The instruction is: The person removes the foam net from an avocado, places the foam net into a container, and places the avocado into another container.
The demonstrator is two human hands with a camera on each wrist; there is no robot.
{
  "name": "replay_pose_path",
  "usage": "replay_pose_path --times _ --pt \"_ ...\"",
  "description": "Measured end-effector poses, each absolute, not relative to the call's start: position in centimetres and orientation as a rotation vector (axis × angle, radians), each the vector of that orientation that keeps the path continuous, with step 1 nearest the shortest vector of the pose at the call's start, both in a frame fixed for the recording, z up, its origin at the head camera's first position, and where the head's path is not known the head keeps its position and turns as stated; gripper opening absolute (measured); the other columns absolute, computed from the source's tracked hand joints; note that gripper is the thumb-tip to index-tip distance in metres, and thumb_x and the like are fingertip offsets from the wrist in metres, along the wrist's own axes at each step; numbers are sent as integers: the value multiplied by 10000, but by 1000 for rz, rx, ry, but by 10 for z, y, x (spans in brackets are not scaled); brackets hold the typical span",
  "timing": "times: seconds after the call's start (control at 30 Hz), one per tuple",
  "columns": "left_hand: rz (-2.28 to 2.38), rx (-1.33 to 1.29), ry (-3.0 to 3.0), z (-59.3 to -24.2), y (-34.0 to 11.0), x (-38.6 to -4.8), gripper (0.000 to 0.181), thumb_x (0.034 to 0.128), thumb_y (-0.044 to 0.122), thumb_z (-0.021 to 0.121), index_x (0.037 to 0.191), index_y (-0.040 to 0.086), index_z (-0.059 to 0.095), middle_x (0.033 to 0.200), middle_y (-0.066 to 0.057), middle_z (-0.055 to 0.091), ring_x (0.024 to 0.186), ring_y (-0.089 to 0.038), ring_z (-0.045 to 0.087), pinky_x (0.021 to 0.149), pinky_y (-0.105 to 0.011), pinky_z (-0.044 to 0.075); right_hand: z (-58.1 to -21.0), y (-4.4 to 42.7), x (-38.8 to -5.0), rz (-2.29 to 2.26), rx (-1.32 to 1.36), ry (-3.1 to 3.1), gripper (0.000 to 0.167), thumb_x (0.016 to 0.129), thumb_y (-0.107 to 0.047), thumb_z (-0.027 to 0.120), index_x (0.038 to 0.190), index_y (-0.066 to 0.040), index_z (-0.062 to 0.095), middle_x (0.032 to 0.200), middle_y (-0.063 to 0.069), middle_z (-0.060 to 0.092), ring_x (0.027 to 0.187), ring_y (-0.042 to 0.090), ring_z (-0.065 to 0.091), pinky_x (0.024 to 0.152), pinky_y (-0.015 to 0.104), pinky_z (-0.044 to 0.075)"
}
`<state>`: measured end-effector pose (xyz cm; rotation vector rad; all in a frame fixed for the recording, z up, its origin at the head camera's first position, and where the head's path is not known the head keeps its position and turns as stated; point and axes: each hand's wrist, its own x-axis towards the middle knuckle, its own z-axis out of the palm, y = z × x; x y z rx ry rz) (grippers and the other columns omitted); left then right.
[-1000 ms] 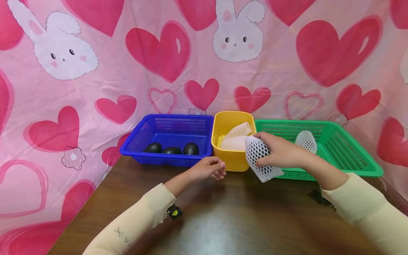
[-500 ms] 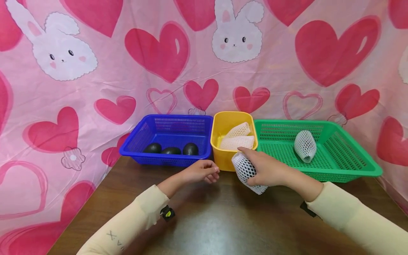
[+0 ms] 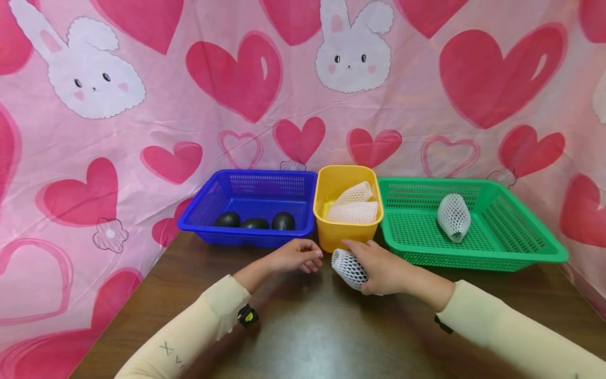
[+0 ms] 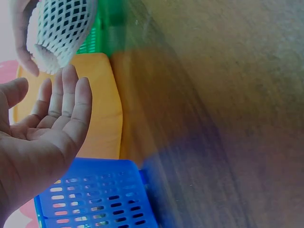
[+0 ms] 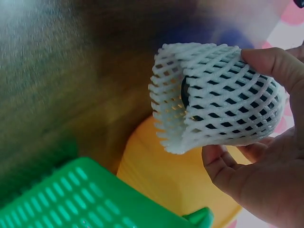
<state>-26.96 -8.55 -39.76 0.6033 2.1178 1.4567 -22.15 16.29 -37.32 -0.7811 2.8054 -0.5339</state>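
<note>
My right hand point(image 3: 385, 269) grips an avocado in a white foam net sleeve point(image 3: 349, 269), just in front of the yellow bin point(image 3: 347, 231). In the right wrist view, dark skin shows through the mesh of the sleeve point(image 5: 232, 97), and one end of the net gapes past the fruit. Thumb and fingers hold it from opposite sides. To the left, my left hand point(image 3: 294, 256) holds nothing. Seen from the left wrist, its relaxed fingers point(image 4: 69, 92) reach up close to the net's end; the head view shows a small gap.
The blue basket point(image 3: 189, 223) at left contains dark avocados point(image 3: 283, 221). Folded foam nets point(image 3: 354, 212) lie in the yellow bin. At right, the green basket point(image 3: 530, 256) holds another net-wrapped fruit point(image 3: 453, 216). A patterned pink cloth point(image 3: 293, 79) hangs behind the brown table point(image 3: 303, 337).
My right hand has carried the net-wrapped avocado left and down from over the green basket's edge to in front of the yellow bin. My left hand has shifted slightly left.
</note>
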Motion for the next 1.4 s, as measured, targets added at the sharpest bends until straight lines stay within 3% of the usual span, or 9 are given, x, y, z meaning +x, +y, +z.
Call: replay_pose_path --times 0.27,0.47,0.9,1.23,1.4 --pt "1423 597 2121 -402 -86 -266 264 1005 134 536 1066 -119 573 995 -275 660 806 -266 674 744 -397 565 -386 161 -219 -500 -826 2798 995 651 -146 899 1479 -126 347 1358 12 497 1145 252 436 975 444 436" --pt "1391 561 2114 -407 -86 -266 232 995 136 555 1058 -85 592 985 -224 678 811 -278 673 738 -380 565 -393 161 -219 -492 -872 2793 929 669 -151 886 1452 -112 388 1352 -3 498 1117 230 431 970 407 417" --pt "1357 591 2199 -417 -80 -263 225 974 126 590 1094 -63 616 973 -163 669 837 -245 674 728 -357 561 -398 171 -217 -602 -964 2808 884 707 -205 877 1431 -45 396 1353 93 474 1196 274 424 1015 479 396" --pt "1430 543 2242 -411 -82 -262 203 963 118 610 1050 -61 646 948 -158 683 846 -273 674 744 -347 560 -398 185 -213 -641 -756 2824 869 739 -367 847 1414 -26 419 1334 103 503 1164 269 463 987 498 417" --pt "1413 575 2265 -414 -79 -263 173 939 96 642 1037 -37 691 907 -99 702 856 -272 670 776 -343 554 -400 189 -214 -619 -729 2818 792 762 -363 830 1361 20 482 1265 135 565 1101 275 535 963 502 440"
